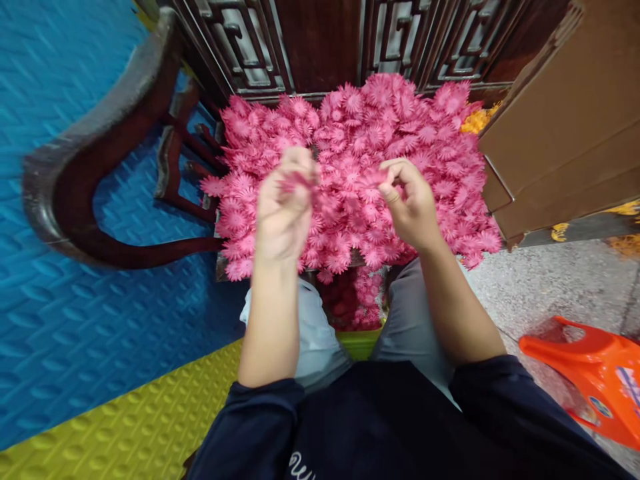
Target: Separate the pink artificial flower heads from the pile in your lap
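Note:
A thick pile of pink artificial flowers (440, 173) covers the surface in front of me. Above its left part, my left hand (284, 217) is smeared by motion, its fingers closed around a darker pink flower piece (295, 183). My right hand (413, 203) is a short way to the right, thumb and fingers pinching a pink flower (370, 179) at its edge. The two hands are apart, and both are over the pile. Between my knees, more pink flowers (367, 293) lie low down by a green container (361, 345).
A dark curved wooden armrest (105, 240) juts out at left over blue foam mats (165, 307). Carved wooden panels (320, 47) stand behind the pile. At right are a cardboard box (570, 127), orange-yellow flowers (477, 120) and an orange plastic stool-like object (590, 367).

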The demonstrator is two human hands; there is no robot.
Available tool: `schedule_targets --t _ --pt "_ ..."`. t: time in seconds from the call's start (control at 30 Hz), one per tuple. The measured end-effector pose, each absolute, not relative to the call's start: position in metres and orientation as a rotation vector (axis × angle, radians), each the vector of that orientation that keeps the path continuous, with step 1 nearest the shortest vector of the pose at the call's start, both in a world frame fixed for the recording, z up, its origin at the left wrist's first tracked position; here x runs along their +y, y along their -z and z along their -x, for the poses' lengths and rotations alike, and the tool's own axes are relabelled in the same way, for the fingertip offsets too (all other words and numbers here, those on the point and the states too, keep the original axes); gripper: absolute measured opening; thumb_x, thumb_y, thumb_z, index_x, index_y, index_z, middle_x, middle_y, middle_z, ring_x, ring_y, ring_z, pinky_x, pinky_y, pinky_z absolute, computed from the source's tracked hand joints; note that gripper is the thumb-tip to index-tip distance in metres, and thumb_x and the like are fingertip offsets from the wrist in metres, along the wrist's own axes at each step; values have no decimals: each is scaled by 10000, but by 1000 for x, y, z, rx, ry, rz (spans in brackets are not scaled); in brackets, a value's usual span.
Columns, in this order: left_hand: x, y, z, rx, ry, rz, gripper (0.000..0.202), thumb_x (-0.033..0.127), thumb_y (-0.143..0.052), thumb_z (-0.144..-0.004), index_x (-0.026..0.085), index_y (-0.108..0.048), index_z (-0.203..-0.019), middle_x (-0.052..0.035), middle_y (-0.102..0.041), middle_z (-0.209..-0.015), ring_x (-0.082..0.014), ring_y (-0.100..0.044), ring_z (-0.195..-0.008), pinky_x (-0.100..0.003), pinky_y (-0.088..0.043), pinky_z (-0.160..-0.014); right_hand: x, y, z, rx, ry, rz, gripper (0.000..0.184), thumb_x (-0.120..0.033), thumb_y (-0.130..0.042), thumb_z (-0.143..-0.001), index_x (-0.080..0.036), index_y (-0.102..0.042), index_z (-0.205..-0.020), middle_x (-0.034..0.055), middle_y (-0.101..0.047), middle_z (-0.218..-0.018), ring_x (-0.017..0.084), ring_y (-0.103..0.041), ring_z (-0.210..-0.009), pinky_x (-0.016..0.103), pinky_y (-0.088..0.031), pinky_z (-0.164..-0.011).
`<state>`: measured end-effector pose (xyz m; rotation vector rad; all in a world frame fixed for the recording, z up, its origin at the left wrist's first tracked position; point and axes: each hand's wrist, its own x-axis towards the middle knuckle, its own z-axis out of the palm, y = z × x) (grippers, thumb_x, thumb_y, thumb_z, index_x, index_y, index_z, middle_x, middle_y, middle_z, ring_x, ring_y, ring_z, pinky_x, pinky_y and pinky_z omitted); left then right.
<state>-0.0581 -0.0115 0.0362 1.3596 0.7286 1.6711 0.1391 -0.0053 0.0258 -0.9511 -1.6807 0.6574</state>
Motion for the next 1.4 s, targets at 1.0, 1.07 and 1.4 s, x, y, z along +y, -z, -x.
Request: schedule_targets --t 1.0,1.07,1.4 --pt "2 -2 23 1137 -1437 -834 222 281 -782 -659 167 -591 -666 48 -527 -627 -71 -467 -607 -216 -369 -633 -5 -8 -112 -1247 -1326 1127 365 -490 -781 -617 -158 -654 -701 7 -636 -717 103 -561 -663 284 -495 -739" --pt "2 -1 22 1079 -1412 -823 271 348 -788 -651 172 -584 -677 35 -556 -650 -84 -504 -627 -227 -388 -642 -4 -8 -115 -1278 -1347 1129 345 -485 -756 -655 -157 -651 -673 10 -630 -696 108 -557 -662 280 -486 -712" --pt "2 -6 23 946 -1243 -810 342 485 -759 -655 200 -571 -632 8 -619 -664 -121 -579 -650 -263 -457 -658 -7 -14 -120 -1184 -1488 997 352 -483 -813 -573 -192 -703 -738 -7 -679 -726 110 -603 -726 295 -513 -785"
